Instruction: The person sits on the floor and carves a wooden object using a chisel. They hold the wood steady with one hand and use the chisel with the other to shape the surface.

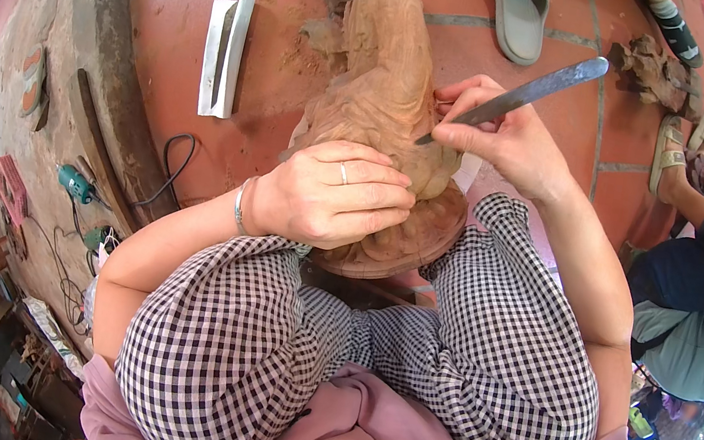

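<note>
A carved brown wooden statue (383,68) of a robed figure lies between my knees, its round base (403,247) toward me and its upper end pointing away. My left hand (328,198), with a ring and a bracelet, is laid over the statue near the base, its fingers together and curved around the wood. In my right hand (511,148), a long flat steel carving knife (533,92) is pinched between thumb and fingers. The knife's narrow dark tip touches the carved folds just beyond my left fingers. Its broad end points up and to the right.
Red floor tiles surround the statue. A white paper-wrapped strip (225,54) lies to the left, a grey slipper (518,11) beyond. A green power tool (76,184) with cables sits at far left. On the right another person (692,338) sits near a rough wood piece (656,70).
</note>
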`<action>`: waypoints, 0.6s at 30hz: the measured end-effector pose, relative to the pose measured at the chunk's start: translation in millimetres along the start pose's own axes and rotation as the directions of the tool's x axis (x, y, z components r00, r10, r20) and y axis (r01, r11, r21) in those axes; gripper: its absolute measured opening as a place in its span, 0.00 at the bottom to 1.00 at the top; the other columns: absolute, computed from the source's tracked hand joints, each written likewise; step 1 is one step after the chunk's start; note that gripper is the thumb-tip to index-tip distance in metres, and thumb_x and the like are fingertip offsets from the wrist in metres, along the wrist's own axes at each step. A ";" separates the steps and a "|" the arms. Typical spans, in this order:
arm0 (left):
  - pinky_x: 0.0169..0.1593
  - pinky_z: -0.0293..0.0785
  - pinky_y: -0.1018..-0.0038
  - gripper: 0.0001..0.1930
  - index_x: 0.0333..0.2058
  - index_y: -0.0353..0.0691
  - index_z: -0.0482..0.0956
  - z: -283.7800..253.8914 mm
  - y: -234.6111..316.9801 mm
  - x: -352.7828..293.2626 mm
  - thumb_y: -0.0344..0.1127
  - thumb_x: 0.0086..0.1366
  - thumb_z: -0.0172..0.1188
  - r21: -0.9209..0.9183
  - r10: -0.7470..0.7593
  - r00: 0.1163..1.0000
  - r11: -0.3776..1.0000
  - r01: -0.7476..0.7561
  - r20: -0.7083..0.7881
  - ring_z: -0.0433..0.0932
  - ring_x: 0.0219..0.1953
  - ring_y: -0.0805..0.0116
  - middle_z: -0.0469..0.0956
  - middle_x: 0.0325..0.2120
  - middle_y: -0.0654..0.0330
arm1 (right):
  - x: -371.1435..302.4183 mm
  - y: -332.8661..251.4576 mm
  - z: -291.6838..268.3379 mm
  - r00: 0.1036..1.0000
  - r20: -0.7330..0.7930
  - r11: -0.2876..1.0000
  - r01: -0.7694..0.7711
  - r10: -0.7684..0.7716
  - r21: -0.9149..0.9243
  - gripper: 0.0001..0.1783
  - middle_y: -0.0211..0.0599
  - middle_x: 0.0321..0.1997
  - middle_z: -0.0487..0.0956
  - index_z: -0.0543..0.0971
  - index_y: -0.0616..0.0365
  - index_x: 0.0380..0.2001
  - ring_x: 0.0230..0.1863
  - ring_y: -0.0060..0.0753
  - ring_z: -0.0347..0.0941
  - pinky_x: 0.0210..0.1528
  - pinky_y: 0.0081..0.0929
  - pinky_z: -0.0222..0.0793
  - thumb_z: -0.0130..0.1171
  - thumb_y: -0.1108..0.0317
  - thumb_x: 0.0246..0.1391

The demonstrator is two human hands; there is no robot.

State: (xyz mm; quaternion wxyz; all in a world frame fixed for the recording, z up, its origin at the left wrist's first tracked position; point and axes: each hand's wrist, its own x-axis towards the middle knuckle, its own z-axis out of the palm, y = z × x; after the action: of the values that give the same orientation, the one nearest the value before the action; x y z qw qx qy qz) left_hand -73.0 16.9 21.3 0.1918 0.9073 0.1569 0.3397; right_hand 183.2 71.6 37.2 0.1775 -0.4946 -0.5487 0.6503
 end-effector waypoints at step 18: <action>0.51 0.81 0.68 0.11 0.35 0.38 0.85 0.5 0.7 0.8 0.31 0.51 0.63 -0.002 -0.005 1.000 1.000 0.005 -0.015 0.83 0.45 0.67 0.84 0.40 0.60 | 4.3 4.4 -16.2 0.988 0.101 0.978 -0.133 0.118 0.162 0.13 0.44 0.56 0.76 0.82 0.65 0.38 0.57 0.35 0.74 0.61 0.34 0.70 0.71 0.68 0.54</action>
State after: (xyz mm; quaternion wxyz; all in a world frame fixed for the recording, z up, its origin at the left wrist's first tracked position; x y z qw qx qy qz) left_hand -72.0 16.5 21.6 0.1925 0.9042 0.1600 0.3460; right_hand 196.2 82.1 32.8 0.1523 -0.4815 -0.4669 0.7259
